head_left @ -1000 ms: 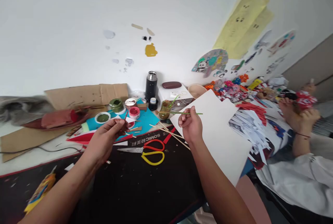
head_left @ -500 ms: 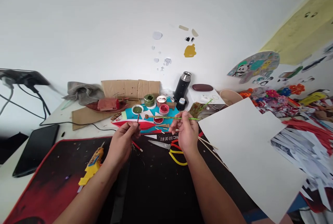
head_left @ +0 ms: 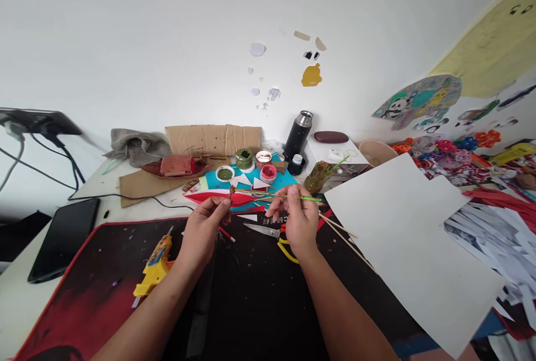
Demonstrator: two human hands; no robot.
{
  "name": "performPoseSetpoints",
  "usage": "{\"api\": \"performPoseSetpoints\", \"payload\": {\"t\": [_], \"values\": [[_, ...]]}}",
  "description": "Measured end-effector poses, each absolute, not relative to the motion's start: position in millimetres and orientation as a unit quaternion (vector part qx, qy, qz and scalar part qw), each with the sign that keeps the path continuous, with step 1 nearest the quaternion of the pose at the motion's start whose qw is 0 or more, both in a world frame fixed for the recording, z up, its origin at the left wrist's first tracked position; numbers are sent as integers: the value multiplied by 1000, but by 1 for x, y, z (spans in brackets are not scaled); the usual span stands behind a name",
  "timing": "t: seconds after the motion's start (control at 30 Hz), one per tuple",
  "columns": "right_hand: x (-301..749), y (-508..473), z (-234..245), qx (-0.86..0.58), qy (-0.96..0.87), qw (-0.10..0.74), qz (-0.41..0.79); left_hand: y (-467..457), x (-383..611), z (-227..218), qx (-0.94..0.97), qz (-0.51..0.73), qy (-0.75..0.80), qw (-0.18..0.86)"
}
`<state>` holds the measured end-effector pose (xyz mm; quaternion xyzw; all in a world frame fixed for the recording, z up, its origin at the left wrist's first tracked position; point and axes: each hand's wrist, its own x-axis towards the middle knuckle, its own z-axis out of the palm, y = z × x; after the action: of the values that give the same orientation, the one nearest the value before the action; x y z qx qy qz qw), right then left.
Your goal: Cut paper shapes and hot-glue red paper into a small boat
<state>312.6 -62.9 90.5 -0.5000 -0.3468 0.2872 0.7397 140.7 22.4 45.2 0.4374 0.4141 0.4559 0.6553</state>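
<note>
Between the thumb and fingers of my left hand (head_left: 204,229) is a small, thin brown stick (head_left: 230,197), mostly hidden by the fingertips. My right hand (head_left: 300,220) pinches a paintbrush (head_left: 312,198) with a green handle, held level and pointing left. Its brown-coated tip meets the top of the stick. Just beyond the hands stand an open pot of green paint (head_left: 244,158), its paint-filled lid (head_left: 225,174), and a pot of red paint (head_left: 268,173). Scissors (head_left: 288,251) with yellow and red handles lie under my right hand, partly covered.
A yellow glue gun (head_left: 151,274) lies left of my left forearm, near a black phone (head_left: 62,241). A black flask (head_left: 298,134) and a paint-stained jar (head_left: 317,177) stand at the back. White card (head_left: 410,249) and thin wooden sticks (head_left: 352,246) lie to the right.
The brush tip has shifted slightly left, onto the stick's upper end. My left hand has moved a little right, bringing the hands closer. The view has turned slightly left.
</note>
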Motion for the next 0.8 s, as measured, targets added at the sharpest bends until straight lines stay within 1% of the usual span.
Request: {"api": "performPoseSetpoints", "payload": {"t": [0.2, 0.37, 0.53, 0.7, 0.8], "values": [[312, -64, 88, -493, -352, 751, 262, 21, 140, 47, 450, 445, 419, 650], [312, -66, 85, -498, -378, 731, 273, 21, 141, 47, 449, 444, 424, 649], [315, -66, 84, -497, -363, 745, 257, 20, 142, 47, 449, 445, 428, 645], [316, -68, 83, -501, -382, 728, 269, 21, 143, 47, 449, 449, 433, 640], [317, -68, 83, -504, -373, 734, 262, 20, 143, 47, 451, 449, 436, 636]]}}
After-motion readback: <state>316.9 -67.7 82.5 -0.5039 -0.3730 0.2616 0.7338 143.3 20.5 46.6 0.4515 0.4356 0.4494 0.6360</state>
